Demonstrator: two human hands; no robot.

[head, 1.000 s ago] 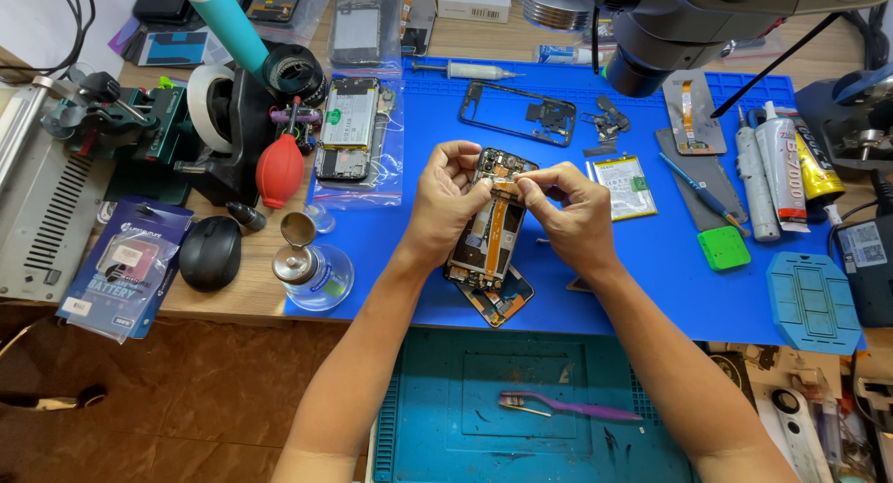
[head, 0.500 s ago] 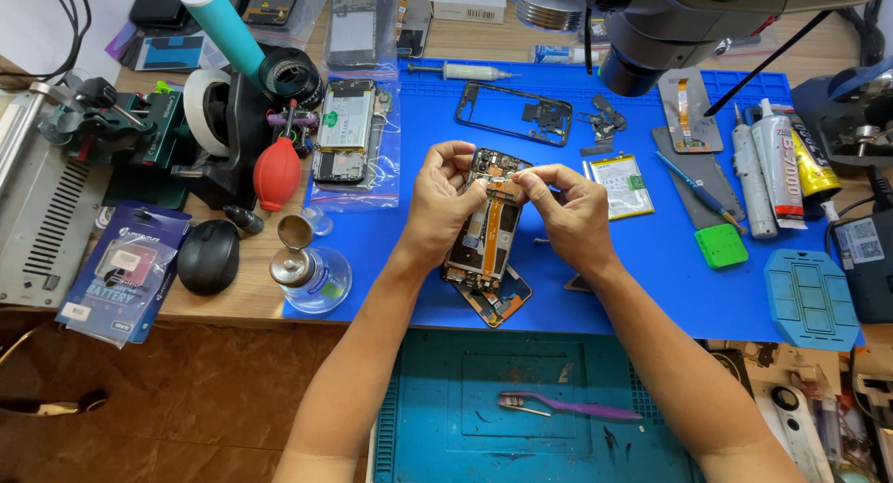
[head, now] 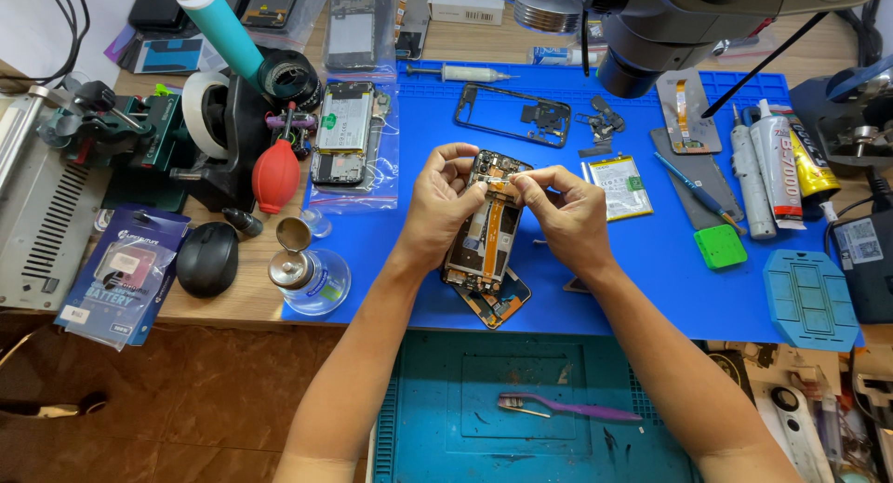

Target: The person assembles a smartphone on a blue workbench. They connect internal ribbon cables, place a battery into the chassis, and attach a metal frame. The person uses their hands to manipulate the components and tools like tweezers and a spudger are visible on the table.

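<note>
Both hands have barely shifted: left hand point(head: 445, 204) still grips the opened phone point(head: 488, 227) mid-worktop, right hand point(head: 567, 213) still pinching at its top

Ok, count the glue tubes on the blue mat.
3: a slim white tube, a white one with a red label and a yellow one, side by side at the right. Others may be hidden.

Opened phone point(head: 490, 224) between both hands, battery point(head: 620, 186) to its right.
</note>
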